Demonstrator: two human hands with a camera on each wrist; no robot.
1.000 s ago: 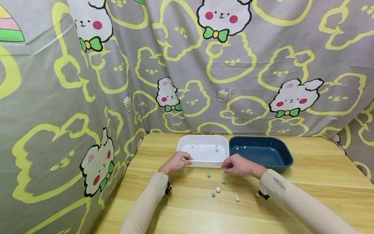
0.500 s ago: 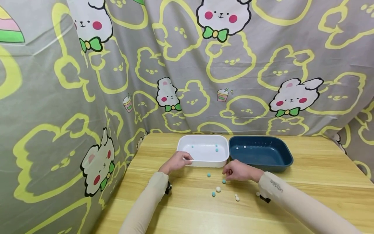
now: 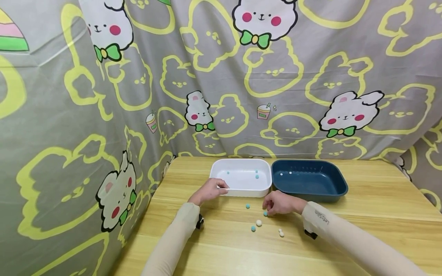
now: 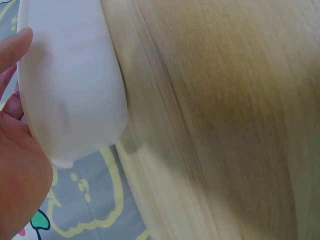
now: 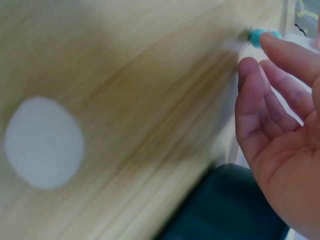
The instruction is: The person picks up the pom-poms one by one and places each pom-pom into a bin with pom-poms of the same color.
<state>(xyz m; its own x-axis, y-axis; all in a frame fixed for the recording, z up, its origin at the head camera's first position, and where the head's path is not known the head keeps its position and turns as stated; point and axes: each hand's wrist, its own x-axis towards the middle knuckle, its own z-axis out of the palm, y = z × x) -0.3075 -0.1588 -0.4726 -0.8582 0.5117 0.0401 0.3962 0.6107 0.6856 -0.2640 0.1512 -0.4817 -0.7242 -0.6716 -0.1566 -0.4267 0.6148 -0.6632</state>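
the right hand [image 3: 281, 203] is now lowered to a blue ball [image 3: 265, 214] on the table [image 3: 221, 245]; a second ago it was held beside the near corner of the white tray [image 3: 246, 193]. no change is seen in the trays: three tray balls [image 3: 257, 176], all blue, are held in the white one, two pale balls [image 3: 290, 173] in the dark tray [image 3: 310, 196]. a pick-up is thus judged to be begun, not finished.

the blue ball is found right at the right fingertips and is partly covered by them; whether it is touched cannot be told. in the right wrist view, thumb and forefinger tips are held apart, with nothing seen between them, the other fingers being loosely bent. nearby, two more blue balls [image 3: 247, 206], a white ball [image 3: 259, 223] and a white pair [image 3: 281, 233] are left on the table.

the white tray's near rim is pinched between thumb and fingers of the left hand [image 3: 208, 190], as before.
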